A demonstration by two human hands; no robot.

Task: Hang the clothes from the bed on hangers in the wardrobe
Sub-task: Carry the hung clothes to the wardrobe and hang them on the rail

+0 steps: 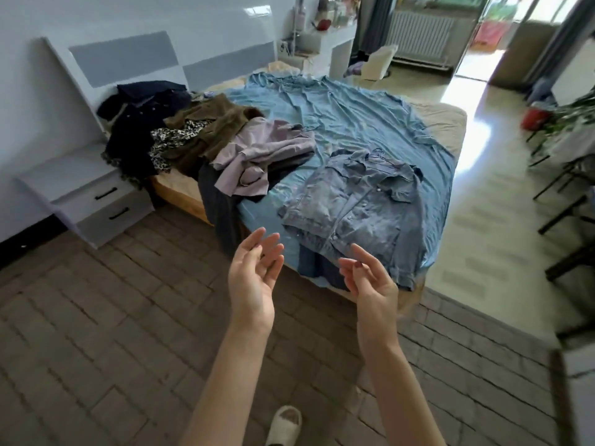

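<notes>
Both hands, left hand (252,278) and right hand (370,281), hover spread and empty before the bed's (444,123) near corner, where a denim jacket (360,204) lies flat.

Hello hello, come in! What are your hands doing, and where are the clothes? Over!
Left hand and right hand open, holding nothing. Denim jacket lies flat on the bed, nearest. Clothes pile beyond. Nothing in the way.

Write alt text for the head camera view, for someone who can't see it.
Two empty hands, left and right, reach open toward a denim jacket lying flat on a blue sheet on a bed. A pile of clothes sits at the bed's left, beside a grey nightstand.
</notes>
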